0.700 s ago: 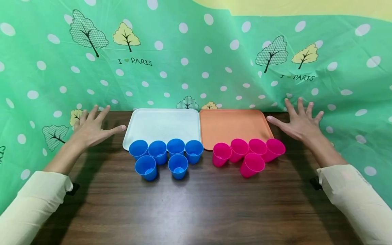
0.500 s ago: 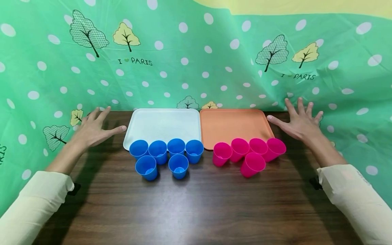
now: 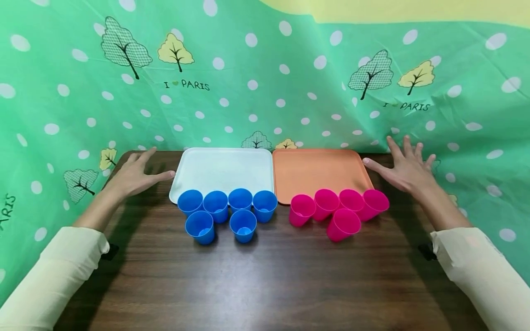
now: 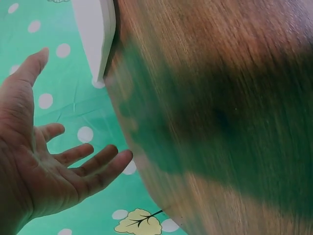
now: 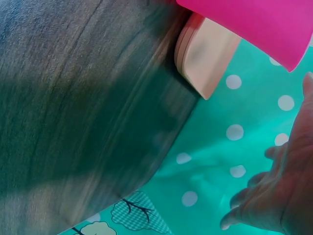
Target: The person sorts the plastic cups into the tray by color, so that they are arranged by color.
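My left hand (image 3: 133,178) hovers left of the white tray (image 3: 227,170), fingers spread and holding nothing; its thumb is near the tray's edge. To the right of the orange tray (image 3: 319,170) my right hand (image 3: 410,171) is likewise spread, with nothing in it. Several blue cups (image 3: 243,226) stand upright in front of the white tray. Several pink cups (image 3: 344,225) stand before the orange tray, some leaning in appearance. The left wrist view shows the left palm (image 4: 44,171). A pink cup (image 5: 259,24) enters the top of the right wrist view, above the right hand (image 5: 279,191).
Both trays lie side by side at the back of the dark wooden table (image 3: 265,285). A green dotted cloth (image 3: 248,105) with printed trees hangs behind and beside the table. Each arm casts a shadow on the wood.
The left hand has shifted slightly right and toward the white tray, its fingers bunching somewhat in view. The right hand stays nearly in place. Cups and trays keep their arrangement; the head view shifts slightly.
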`<state>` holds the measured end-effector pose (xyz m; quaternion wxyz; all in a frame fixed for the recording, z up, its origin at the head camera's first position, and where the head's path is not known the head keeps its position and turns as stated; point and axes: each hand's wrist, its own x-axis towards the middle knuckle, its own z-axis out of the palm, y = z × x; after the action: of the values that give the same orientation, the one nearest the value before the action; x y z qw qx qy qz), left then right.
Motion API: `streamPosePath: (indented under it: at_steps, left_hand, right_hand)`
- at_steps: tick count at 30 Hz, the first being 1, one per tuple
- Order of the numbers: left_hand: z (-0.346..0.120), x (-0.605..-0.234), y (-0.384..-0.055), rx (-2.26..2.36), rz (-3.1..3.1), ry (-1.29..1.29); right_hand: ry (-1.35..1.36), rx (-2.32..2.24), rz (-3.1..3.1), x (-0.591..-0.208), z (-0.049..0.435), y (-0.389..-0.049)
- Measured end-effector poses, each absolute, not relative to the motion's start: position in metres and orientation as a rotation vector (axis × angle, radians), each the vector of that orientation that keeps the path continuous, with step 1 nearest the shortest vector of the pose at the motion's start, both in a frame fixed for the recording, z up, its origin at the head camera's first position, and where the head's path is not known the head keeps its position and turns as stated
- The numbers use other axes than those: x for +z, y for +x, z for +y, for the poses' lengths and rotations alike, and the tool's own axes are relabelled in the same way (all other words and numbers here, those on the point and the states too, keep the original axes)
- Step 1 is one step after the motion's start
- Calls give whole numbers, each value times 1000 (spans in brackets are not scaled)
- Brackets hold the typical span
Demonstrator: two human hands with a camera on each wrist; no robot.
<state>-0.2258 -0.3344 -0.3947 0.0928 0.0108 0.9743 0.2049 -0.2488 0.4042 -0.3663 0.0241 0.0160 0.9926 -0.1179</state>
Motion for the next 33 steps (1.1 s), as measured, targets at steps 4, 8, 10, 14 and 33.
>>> streamPosePath:
  at_steps: [4,8,10,14,33]
  left_hand:
    - [-336,-399,-228,644,2867,44]
    - [-338,-402,-230,651,2853,69]
    - [-338,-404,-231,660,2846,84]
    - [-335,-407,-233,744,2806,100]
    - [-324,-429,-263,1084,2511,149]
  right_hand:
    - [48,-380,3066,-367,404,-248]
    - [36,-398,3062,-366,404,-249]
    - [30,-405,3058,-366,404,-249]
    - [28,-414,3047,-367,404,-247]
    - [48,-490,2960,-366,389,-245]
